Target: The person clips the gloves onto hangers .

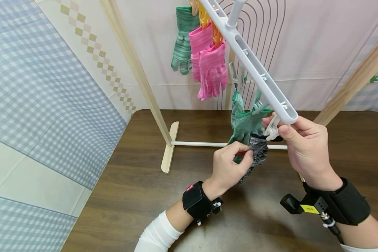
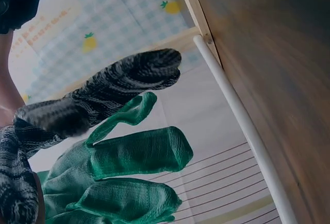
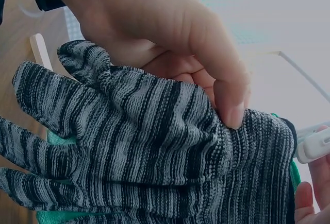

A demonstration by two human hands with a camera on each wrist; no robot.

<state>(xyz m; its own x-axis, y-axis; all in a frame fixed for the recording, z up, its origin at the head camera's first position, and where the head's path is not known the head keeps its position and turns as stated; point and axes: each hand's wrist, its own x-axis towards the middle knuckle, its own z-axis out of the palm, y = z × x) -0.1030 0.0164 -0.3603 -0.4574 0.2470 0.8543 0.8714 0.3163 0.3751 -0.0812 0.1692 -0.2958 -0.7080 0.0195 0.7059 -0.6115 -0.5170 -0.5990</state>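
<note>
A black-and-grey striped knit glove hangs below the near end of a white hanger bar, fingers downward. My left hand pinches it between thumb and fingers; the right wrist view shows the thumb pressing the glove near its cuff. With thumb and fingers my right hand grips a white clothespin under the bar's end, right at the cuff. Just behind hangs a green glove from a pale green clip, its fingers showing in the left wrist view.
Farther along hang pink gloves on orange clips and a striped green glove. Wooden posts and a low white crossbar frame the brown table. Patterned cloth covers the left side.
</note>
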